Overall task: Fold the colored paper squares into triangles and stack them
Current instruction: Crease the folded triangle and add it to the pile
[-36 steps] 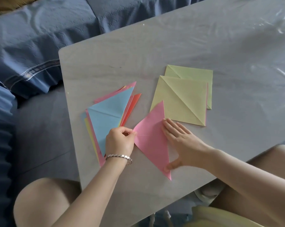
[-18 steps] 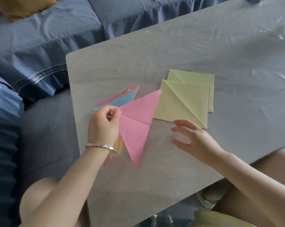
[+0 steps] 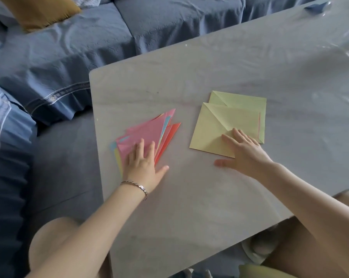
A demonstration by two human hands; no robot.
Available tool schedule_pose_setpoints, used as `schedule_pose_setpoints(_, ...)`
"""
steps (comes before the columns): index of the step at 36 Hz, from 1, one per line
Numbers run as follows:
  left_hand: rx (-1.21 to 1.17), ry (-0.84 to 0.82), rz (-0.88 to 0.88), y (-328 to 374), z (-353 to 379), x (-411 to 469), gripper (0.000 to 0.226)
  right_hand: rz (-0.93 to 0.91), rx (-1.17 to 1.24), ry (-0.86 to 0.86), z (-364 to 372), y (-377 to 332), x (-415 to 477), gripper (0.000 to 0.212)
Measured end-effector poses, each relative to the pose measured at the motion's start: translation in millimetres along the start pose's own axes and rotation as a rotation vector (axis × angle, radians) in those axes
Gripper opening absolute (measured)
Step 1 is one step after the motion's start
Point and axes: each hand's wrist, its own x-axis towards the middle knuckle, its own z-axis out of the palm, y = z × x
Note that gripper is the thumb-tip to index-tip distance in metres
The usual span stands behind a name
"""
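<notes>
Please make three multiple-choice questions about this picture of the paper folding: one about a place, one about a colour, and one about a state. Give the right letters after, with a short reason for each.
1. Where does the stack of folded triangles lie relative to the yellow-green squares?
A. On the person's left of them
B. On top of them
C. On the sofa

2. What colour is the top triangle of the stack?
A. Blue
B. Pink
C. Yellow-green

3. What is the right hand doing?
A. Holding a sheet in the air
B. Lying flat, fingers spread, on the near yellow-green square
C. Resting off the table

Answers:
1 A: the stack sits near the table's left edge, apart from the squares.
2 B: a pink triangle covers the stack, with blue, yellow and red edges showing beneath, under the left hand.
3 B: its fingers lie on the square's near corner, and nothing is lifted.
</notes>
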Motion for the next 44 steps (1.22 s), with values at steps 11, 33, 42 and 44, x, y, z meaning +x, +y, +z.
schedule_pose_setpoints(11,-0.106,0.104,0.088,-7,-2,-4,0.064,-0.105,-0.115,0.222,4,12,-2,0.049)
schedule_pose_setpoints(33,-0.975,-0.045,-0.285,89,-9,12,0.048,-0.226,-0.142,0.35,24,1,-42,0.06)
schedule_pose_setpoints(42,-0.832,0.015,-0.186,96,-12,16,0.023,-0.229,-0.144,0.434,31,0,-43,0.047)
schedule_pose_setpoints(44,-0.771,0.041,-0.158,96,-13,14,0.013,-0.251,-0.122,0.453,32,0,-43,0.039)
